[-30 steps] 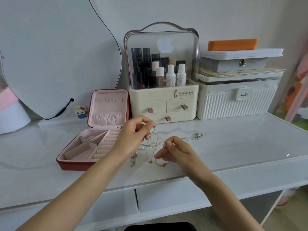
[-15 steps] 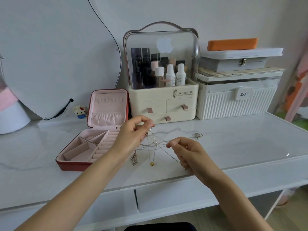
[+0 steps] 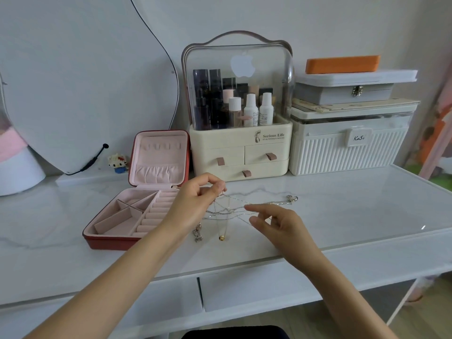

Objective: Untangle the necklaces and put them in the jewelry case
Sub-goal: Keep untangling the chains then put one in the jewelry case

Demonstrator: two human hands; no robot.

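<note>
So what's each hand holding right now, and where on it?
The left hand pinches the tangled necklaces at the top, lifting the chains. The right hand has a strand at its fingertips; whether it truly pinches it cannot be told.

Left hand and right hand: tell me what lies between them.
In the head view, tangled necklace chains stretch between the left hand and the right hand, with a gold bead pendant hanging below.

White marble-look desk (image 3: 342,216) with drawers (image 3: 256,287) beneath. Pale grey wall (image 3: 318,25) behind; curved mirror (image 3: 85,81) at the desk's back left corner. Wood floor (image 3: 330,321).
</note>
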